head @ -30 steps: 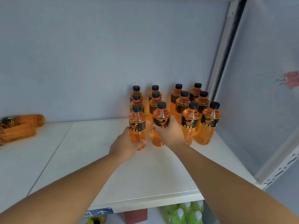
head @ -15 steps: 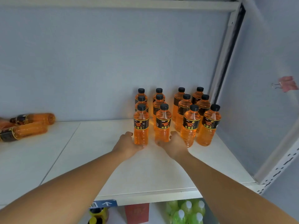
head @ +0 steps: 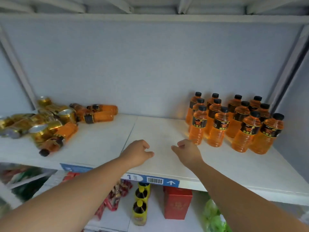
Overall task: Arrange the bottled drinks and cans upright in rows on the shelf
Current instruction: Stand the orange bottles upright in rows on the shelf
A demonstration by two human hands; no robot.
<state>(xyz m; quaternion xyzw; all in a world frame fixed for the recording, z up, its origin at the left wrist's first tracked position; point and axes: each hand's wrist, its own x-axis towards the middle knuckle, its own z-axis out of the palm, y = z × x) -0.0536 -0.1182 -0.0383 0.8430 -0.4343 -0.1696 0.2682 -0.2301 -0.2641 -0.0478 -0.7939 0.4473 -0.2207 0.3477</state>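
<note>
My left hand and right hand hold nothing, fingers loosely curled, hovering over the bare middle of the shelf. A second ago each gripped a front bottle. Now both have let go and drawn back, and those two stand with the other standing bottles, three rows of four at the right end. I judge that block finished. My view has swung left, so the heap comes next: lying bottles and gold cans tumbled together at the left end. The heap is blurred and runs off the picture's edge, so I cannot count it. The back bottles are half hidden behind the front ones.
</note>
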